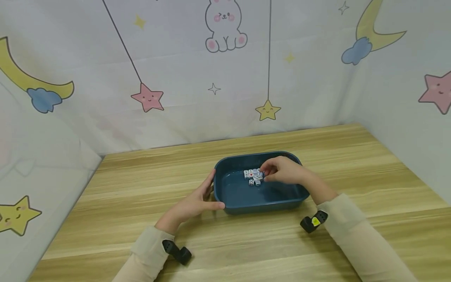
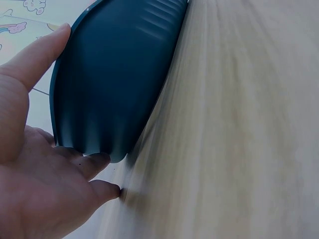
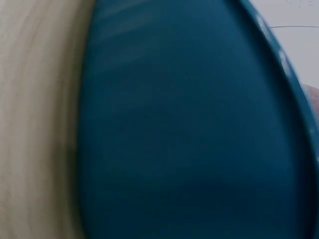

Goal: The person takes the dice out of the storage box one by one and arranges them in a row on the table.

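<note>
A dark blue rectangular tray [image 1: 232,201] with rounded corners sits on the wooden table. Inside it, around the middle, several small white dice [image 1: 251,175] lie close together, some side by side in rows. My left hand [image 1: 192,203] spreads around the tray's left end, thumb against the front corner and fingers along the side wall; the left wrist view shows this hand [image 2: 45,174] touching the tray [image 2: 109,74]. My right hand [image 1: 285,171] reaches over the tray with bent fingers, its tips at the dice. Whether a die is pinched there cannot be made out. The right wrist view shows mainly the tray's outer wall [image 3: 189,109].
The wood-grain table [image 1: 141,188] extends around the tray. A pale cloth backdrop [image 1: 183,66] with printed stars, moons and a rabbit hangs behind it and along both sides. Black wrist cameras are strapped on both arms, the right one [image 1: 313,222] near the tray's front corner.
</note>
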Tool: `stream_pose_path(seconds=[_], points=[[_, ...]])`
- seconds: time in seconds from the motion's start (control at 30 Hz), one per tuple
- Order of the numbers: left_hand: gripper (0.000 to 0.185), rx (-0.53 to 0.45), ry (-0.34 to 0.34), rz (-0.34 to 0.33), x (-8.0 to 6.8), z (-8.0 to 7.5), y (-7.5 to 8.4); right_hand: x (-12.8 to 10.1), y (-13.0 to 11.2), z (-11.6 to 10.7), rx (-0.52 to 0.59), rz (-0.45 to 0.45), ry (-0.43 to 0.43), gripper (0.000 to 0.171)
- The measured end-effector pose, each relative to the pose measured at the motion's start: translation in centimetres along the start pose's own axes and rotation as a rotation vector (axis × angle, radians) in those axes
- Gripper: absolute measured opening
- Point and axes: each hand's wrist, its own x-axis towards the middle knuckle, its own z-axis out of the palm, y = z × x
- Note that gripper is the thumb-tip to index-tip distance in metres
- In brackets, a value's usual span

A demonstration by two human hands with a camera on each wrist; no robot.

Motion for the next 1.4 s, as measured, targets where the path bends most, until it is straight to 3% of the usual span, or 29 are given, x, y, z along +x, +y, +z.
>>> stream_pose_path(seconds=[0.37,0.83,1.4], points=[[0.109,-0.005,-0.001,-0.008,0.0,0.0,-0.1,1.0,0.9,1.5,-0.017,0.010,-0.047,0.022],[0.109,-0.012,0.008,-0.003,-0.1,0.0,-0.1,1.4,0.9,1.8,-0.079,0.026,-0.083,0.017],[0.110,-0.010,0.017,-0.019,-0.1,0.1,0.1,1.5,1.1,1.7,-0.041,0.092,-0.159,0.011]])
